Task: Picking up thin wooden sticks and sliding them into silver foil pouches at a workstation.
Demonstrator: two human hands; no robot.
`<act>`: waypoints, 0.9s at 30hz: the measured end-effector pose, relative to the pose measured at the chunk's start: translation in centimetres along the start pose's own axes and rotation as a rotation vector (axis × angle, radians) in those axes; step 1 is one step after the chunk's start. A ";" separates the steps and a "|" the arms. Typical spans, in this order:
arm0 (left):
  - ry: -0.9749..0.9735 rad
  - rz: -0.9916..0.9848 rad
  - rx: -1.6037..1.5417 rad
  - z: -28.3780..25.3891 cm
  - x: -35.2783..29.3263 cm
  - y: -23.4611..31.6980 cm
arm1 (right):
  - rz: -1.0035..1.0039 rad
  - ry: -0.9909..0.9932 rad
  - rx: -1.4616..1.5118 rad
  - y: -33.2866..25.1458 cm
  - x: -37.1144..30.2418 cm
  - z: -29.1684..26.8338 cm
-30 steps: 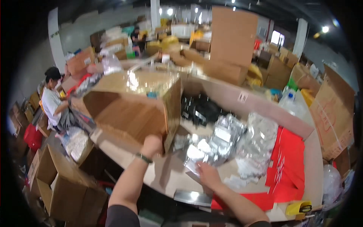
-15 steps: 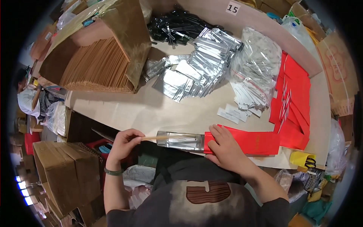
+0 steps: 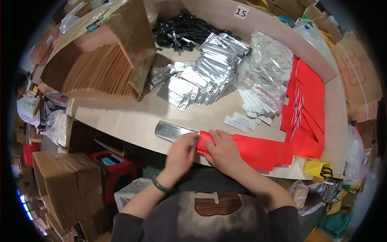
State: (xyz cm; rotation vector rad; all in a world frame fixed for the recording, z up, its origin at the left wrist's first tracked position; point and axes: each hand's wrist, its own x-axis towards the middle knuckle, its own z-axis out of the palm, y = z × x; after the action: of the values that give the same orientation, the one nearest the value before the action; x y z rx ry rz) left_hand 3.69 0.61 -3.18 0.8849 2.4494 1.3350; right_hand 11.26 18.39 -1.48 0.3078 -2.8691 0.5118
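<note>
In front of my body, a red paper sleeve [image 3: 254, 150] lies along the table's near edge, overlapping other red sleeves to its right. My right hand [image 3: 226, 152] grips it near its left end, thumb below and fingers on top. A shiny metal trough [image 3: 171, 131] sticks out leftward from the sleeve's mouth, its rounded end over the table. My left hand [image 3: 181, 153] is closed at that mouth, fingers bunched against the trough and sleeve. Whatever is between the left fingers is hidden.
Silver packets [image 3: 213, 66] are heaped mid-table, with black plastic utensils [image 3: 183, 30] behind. A carton [image 3: 143, 48] of brown strips stands left. A clear bag [image 3: 266, 60] spills white slips [image 3: 244, 121]. Red sleeves [image 3: 310, 105] are stacked right, near a yellow holder [image 3: 314, 168] with scissors.
My left hand has moved right to the sleeve's mouth; the thin wooden stick it held is out of sight. The packet seen in the trough no longer shows. The sleeve and right hand shifted slightly left.
</note>
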 end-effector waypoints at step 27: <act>-0.281 -0.197 0.198 -0.9 1.1 1.6 | 0.488 -0.217 -0.005 3.5 -3.3 -5.1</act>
State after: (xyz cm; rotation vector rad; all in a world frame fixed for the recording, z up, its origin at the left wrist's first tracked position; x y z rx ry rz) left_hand 3.08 1.26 -1.19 0.7871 2.3999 0.8508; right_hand 14.48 23.96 1.27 -0.3735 -3.1563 0.5792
